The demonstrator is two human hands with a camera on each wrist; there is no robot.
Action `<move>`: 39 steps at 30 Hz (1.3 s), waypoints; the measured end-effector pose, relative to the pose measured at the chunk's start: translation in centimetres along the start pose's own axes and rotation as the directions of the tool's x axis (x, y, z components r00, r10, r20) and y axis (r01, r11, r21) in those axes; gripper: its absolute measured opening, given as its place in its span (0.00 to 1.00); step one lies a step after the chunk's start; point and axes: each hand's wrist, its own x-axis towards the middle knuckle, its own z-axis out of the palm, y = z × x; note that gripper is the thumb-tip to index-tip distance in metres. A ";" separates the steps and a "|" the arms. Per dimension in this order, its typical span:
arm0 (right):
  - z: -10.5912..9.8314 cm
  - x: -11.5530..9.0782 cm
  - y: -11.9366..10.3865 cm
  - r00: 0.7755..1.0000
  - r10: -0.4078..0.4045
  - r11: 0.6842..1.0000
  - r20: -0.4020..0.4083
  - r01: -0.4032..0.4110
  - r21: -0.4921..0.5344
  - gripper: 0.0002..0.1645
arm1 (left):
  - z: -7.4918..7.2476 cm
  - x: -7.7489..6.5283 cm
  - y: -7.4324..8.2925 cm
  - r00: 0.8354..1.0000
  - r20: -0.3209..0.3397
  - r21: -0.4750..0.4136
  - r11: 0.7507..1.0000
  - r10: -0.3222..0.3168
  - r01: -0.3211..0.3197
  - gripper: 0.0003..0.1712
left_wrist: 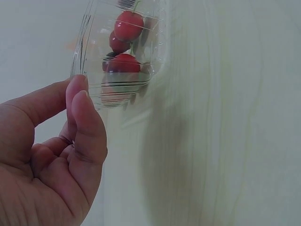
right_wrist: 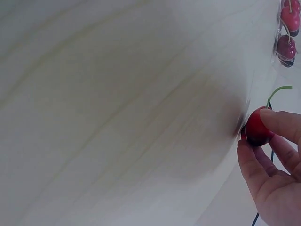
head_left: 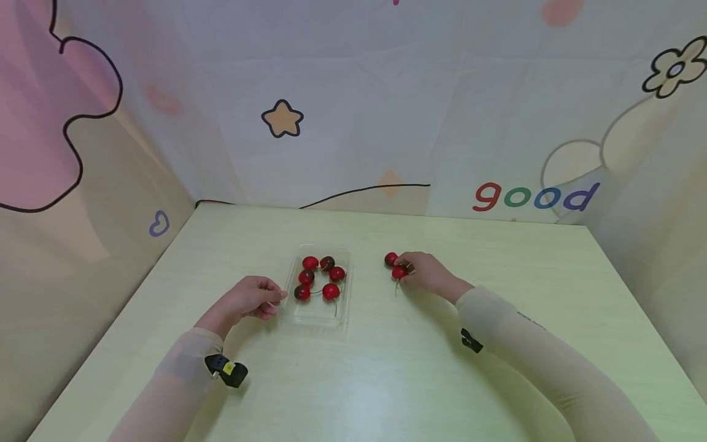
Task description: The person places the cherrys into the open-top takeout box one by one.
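Observation:
A clear plastic tray (head_left: 316, 320) lies on the table with several red cherries in it, such as one near its right side (head_left: 331, 291). My left hand (head_left: 255, 297) is at the tray's left edge, and in the left wrist view its thumb and fingertips pinch the rim. To the right of the tray, my right hand (head_left: 428, 272) holds a red cherry (right_wrist: 257, 126) between thumb and fingers, its green stem sticking out. Just beyond that one, another cherry (head_left: 391, 259) sits close to the fingertips. The right fingers partly hide something dark beside the held cherry.
The pale wood-grain table (head_left: 375, 374) spreads around both hands. A printed cloth backdrop (head_left: 353, 123) stands along its back edge, with more cloth at the sides. Small black devices are strapped to both sleeves, one on the left wrist (head_left: 226, 369).

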 end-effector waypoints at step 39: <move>-0.7 -0.5 -4.5 0.991 -0.128 0.992 -0.049 0.129 0.013 0.22 | 0.2 -0.1 0.0 1.000 -0.017 0.013 1.000 -0.010 0.010 0.11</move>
